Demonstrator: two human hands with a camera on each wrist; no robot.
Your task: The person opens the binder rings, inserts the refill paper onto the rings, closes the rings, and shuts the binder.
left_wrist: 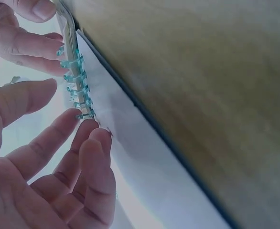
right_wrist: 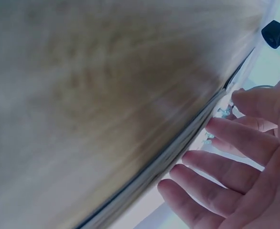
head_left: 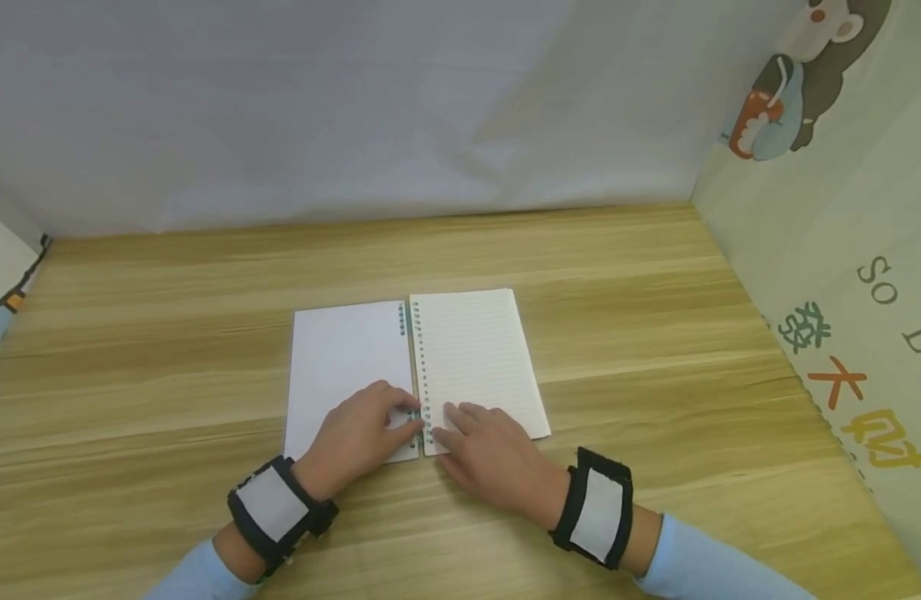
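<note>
A ring-bound notebook lies spread flat on the wooden table, with a plain white cover side (head_left: 347, 350) on the left and lined pages (head_left: 471, 350) on the right. Teal binder rings (left_wrist: 78, 81) run along its spine. My left hand (head_left: 362, 433) lies over the lower part of the white side, its fingertips right at the lower rings and its thumb apart from them. On the lower left corner of the lined pages rests my right hand (head_left: 498, 454), fingers extended toward the spine. In the right wrist view, the right fingers (right_wrist: 221, 171) spread along the page stack's edge.
The wooden table (head_left: 633, 333) extends around the notebook on all sides. A pale grey backdrop (head_left: 340, 117) stands along the rear edge. A printed panel (head_left: 828, 208) with a cartoon figure and lettering borders the right side. Both wrists wear black straps (head_left: 598, 508).
</note>
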